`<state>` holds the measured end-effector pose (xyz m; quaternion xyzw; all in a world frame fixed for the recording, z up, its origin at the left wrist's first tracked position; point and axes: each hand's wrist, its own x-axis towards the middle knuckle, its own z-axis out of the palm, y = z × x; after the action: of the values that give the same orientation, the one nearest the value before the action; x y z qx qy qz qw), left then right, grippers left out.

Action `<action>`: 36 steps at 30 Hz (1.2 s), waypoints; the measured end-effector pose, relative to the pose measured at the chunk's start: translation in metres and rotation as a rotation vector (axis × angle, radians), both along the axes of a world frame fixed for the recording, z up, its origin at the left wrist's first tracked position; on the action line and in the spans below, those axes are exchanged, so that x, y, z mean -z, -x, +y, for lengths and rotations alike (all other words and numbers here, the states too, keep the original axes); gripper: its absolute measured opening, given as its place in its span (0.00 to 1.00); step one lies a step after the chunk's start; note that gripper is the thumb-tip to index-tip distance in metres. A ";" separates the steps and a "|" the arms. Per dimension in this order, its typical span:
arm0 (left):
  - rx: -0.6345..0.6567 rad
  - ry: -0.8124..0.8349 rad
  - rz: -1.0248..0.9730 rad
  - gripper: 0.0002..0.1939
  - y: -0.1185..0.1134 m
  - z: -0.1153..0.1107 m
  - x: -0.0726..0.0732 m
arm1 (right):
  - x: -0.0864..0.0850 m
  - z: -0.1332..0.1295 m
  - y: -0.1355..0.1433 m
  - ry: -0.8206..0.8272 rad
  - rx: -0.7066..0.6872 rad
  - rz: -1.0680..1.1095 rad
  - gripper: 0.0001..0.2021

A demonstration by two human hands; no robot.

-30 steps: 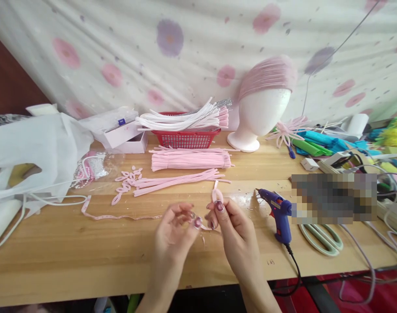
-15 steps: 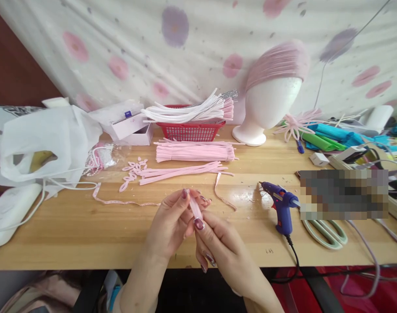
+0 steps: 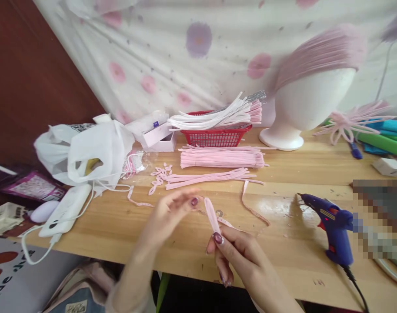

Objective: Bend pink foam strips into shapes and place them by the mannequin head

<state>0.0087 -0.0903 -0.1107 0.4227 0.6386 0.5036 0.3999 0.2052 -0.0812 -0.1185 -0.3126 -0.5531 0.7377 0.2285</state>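
Note:
Pinched between the thumb and fingers of my right hand (image 3: 242, 254) is a folded pink pipe cleaner (image 3: 211, 215), its rounded end pointing up and away from me. To its left, my left hand (image 3: 167, 213) is slightly blurred, fingers stretched and holding nothing, a small gap from the pipe cleaner. Beyond my hands lie several loose pink pipe cleaners (image 3: 211, 177), with small pink loops (image 3: 158, 178) at their left end. Behind them is a thick pink pipe cleaner bundle (image 3: 221, 158). A tape measure (image 3: 255, 214) runs across the table, partly hidden by my hands.
A blue glue gun (image 3: 331, 226) stands at the right. At the back are a red basket (image 3: 214, 138) of white and pink stems and a white foam head (image 3: 312, 100). White plastic bags (image 3: 103, 148) and a power strip (image 3: 66, 211) lie at the left.
My left hand has come off the pink pipe cleaner and moved left, its fingers opening out. My right hand keeps hold of it. The camera view has turned left.

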 end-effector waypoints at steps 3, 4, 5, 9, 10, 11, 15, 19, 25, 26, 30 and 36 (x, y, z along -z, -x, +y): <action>-0.295 0.099 0.525 0.14 0.059 0.004 0.004 | 0.009 0.003 0.002 0.028 0.053 -0.026 0.25; -0.338 0.130 0.590 0.11 0.075 0.006 0.007 | 0.011 0.005 0.002 0.033 0.071 -0.024 0.26; -0.360 0.152 0.633 0.08 0.086 0.007 0.011 | 0.013 0.007 0.003 0.037 0.090 -0.021 0.26; -0.382 0.187 0.724 0.04 0.103 0.007 0.024 | 0.015 0.013 0.002 0.038 0.127 0.014 0.26; -0.388 0.186 0.728 0.03 0.102 0.005 0.024 | 0.014 0.014 0.001 0.051 0.138 0.029 0.26; -0.391 0.183 0.724 0.03 0.100 0.003 0.023 | 0.013 0.015 0.000 0.070 0.150 0.044 0.26; -0.313 0.139 0.607 0.07 0.078 -0.010 0.005 | 0.012 0.017 0.000 0.182 0.151 0.086 0.26; -0.079 -0.024 0.311 0.09 0.032 -0.022 -0.026 | 0.014 0.018 0.001 0.242 0.074 0.130 0.22; 0.365 -0.060 0.203 0.08 -0.011 -0.014 -0.048 | 0.008 0.011 -0.005 0.192 0.004 0.140 0.15; 0.380 -0.027 0.200 0.06 -0.012 -0.010 -0.047 | 0.006 0.010 -0.006 0.162 -0.015 0.132 0.15; 0.338 0.056 0.160 0.04 -0.016 0.001 -0.043 | 0.001 0.006 -0.010 0.040 -0.081 0.079 0.16; 0.207 -0.008 0.096 0.07 -0.026 -0.002 -0.041 | 0.006 0.006 -0.015 -0.018 -0.146 0.017 0.19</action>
<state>0.0344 -0.0918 -0.0695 0.5115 0.6080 0.4414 0.4170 0.2198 -0.0747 -0.1240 -0.2630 -0.5789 0.7502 0.1815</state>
